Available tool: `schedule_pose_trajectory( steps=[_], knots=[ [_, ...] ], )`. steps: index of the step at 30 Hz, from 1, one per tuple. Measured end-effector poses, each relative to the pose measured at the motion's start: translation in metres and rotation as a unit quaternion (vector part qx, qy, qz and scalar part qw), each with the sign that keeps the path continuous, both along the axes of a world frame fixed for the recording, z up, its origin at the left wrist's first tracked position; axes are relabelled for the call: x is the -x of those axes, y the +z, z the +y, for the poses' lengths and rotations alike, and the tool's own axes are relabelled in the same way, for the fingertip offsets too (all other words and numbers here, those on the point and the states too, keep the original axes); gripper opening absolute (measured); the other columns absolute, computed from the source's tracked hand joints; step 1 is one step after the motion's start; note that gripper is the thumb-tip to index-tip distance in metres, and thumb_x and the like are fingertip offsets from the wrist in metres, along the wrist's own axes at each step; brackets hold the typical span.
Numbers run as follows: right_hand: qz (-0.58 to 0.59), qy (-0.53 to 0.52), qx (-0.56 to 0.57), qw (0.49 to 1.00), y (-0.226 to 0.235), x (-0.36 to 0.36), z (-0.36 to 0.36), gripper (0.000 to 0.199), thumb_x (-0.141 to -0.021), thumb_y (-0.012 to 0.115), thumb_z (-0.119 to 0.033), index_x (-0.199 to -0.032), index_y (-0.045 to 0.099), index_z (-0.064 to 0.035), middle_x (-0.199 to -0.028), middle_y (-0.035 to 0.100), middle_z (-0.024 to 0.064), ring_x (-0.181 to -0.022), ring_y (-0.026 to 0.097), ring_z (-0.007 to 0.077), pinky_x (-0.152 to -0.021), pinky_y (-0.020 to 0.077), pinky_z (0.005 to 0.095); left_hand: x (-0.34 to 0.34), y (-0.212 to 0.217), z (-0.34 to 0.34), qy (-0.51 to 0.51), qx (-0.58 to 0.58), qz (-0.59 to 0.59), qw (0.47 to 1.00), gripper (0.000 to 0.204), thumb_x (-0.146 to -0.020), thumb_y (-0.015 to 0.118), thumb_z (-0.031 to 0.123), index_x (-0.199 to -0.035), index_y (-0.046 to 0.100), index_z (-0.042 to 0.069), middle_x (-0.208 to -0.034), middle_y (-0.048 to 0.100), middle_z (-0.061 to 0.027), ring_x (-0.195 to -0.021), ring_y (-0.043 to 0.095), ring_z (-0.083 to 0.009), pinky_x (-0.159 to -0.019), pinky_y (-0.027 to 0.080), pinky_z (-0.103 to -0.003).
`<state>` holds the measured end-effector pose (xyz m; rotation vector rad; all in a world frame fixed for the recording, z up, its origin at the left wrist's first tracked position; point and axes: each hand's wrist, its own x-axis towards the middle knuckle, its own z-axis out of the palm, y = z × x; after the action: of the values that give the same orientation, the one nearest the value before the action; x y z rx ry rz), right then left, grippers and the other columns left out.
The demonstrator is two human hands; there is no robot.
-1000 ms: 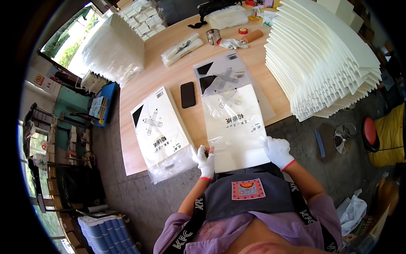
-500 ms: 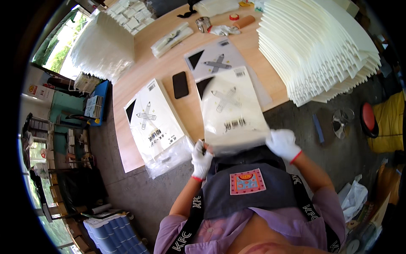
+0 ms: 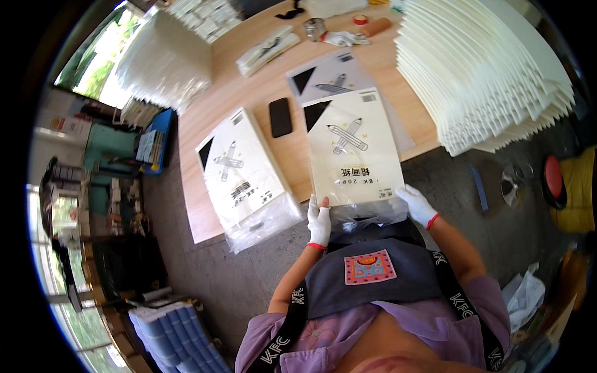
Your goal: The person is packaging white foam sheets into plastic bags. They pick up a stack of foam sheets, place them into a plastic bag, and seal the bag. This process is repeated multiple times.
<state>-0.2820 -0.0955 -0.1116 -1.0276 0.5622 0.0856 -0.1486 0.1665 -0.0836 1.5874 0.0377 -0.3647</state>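
Note:
A cream pack of drawing paper (image 3: 382, 146) in a clear printed bag lies before me, its near end over the table's front edge. My left hand (image 3: 319, 225), in a white glove with bare fingertips, grips its near left corner, the thumb along the edge. At the near right corner my gloved right hand (image 3: 419, 206) has its fingers closed against the pack's side. Loose clear film (image 3: 370, 213) hangs from the near end between the hands. A second bagged paper pack (image 3: 255, 180) lies to the left, its bag end loose. Flat printed bags (image 3: 305, 84) lie behind the held pack.
A black phone (image 3: 280, 117) lies between the packs on the wooden table (image 3: 211, 214). A tall white sheet stack (image 3: 479, 87) is at right, a plastic-wrapped stack (image 3: 161, 65) at far left. Behind are a metal tin (image 3: 314, 29), a spare glove (image 3: 343, 39) and clear film bundles (image 3: 267, 51).
The bag over the held pack has become smoother and its print clearer. My right hand has moved to the corner and my left up to the edge. The view has shifted slightly.

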Motion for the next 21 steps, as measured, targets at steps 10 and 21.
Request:
schedule_pose_trajectory(
  steps=[10,21],
  knots=[
    [-0.065,0.259,-0.108,0.958,0.043,-0.177,0.137,0.028,-0.093,0.057,-0.025,-0.105,0.061,0.0002,-0.087,0.067,0.0077,-0.068,0.062,0.0148,-0.060,0.0499,0.0271,-0.048,0.121,0.146,0.205,-0.018,-0.227,0.952,0.031,-0.095,0.053,0.013,-0.125,0.047,0.005,-0.077,0.059,-0.0034,-0.061,0.048,-0.0046,-0.048,0.038,-0.020],
    [-0.036,0.348,-0.016,0.937,0.028,-0.180,0.201,0.024,-0.083,0.069,-0.027,-0.088,0.066,-0.0034,-0.078,0.068,0.0071,-0.056,0.058,0.0118,-0.049,0.0466,0.0265,-0.101,0.042,0.224,0.014,-0.578,-0.097,0.810,0.056,-0.091,0.043,0.035,-0.143,0.036,0.015,-0.151,0.023,-0.0186,-0.135,0.030,-0.0385,-0.107,0.032,-0.040]
  ],
)
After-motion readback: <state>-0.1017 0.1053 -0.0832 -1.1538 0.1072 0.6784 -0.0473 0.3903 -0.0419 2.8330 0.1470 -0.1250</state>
